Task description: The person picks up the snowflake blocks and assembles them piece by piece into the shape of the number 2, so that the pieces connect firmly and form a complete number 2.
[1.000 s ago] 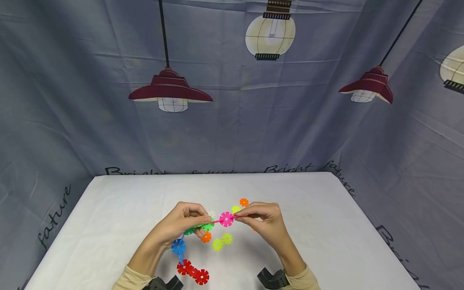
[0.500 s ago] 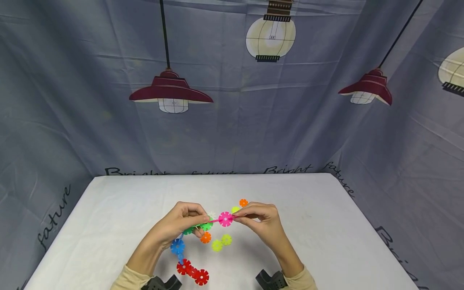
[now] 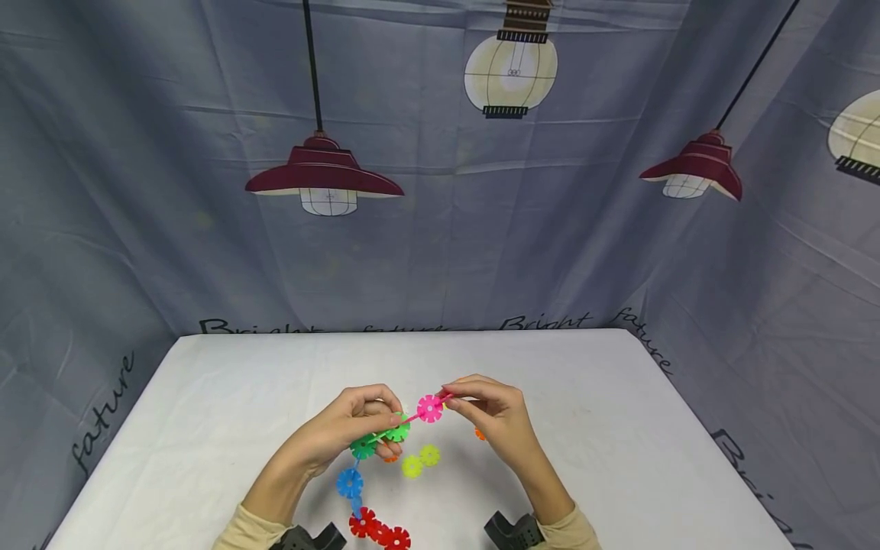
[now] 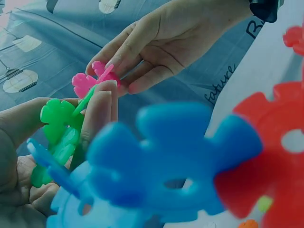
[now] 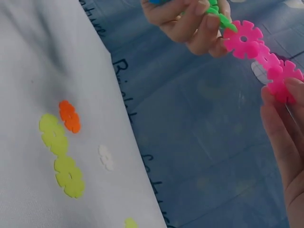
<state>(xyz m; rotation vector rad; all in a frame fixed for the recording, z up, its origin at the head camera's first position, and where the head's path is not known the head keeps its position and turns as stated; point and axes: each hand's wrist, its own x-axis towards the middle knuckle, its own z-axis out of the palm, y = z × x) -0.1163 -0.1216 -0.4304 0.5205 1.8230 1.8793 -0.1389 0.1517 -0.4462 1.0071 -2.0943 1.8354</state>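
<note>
A chain of notched plastic flower discs hangs between both hands, running pink [image 3: 430, 409], green [image 3: 363, 447], blue [image 3: 350, 483] and red [image 3: 363, 522]. My left hand [image 3: 354, 428] pinches the green stretch close to where it meets the pink. With thumb and fingertips my right hand [image 3: 493, 409] grips the end pink disc [image 5: 283, 88]. In the right wrist view, three pink discs slot edge to edge, the first joined to a green disc [image 5: 227, 23]. The blue discs [image 4: 175, 161] loom large in the left wrist view, linked to a red disc [image 4: 270, 156].
Loose on the white table [image 3: 619, 458] lie two yellow-green discs [image 3: 421, 461], touching or overlapping. An orange disc [image 5: 70, 116] and a white one [image 5: 106, 157] lie near them. Another orange disc [image 3: 480, 434] peeks out beside the right hand. A printed curtain [image 3: 440, 252] hangs behind the table.
The right hand has lifted the pink end slightly, so that stretch tilts upward. The blue and red stretch has swung right and toward me. The right hand now covers discs behind it.
</note>
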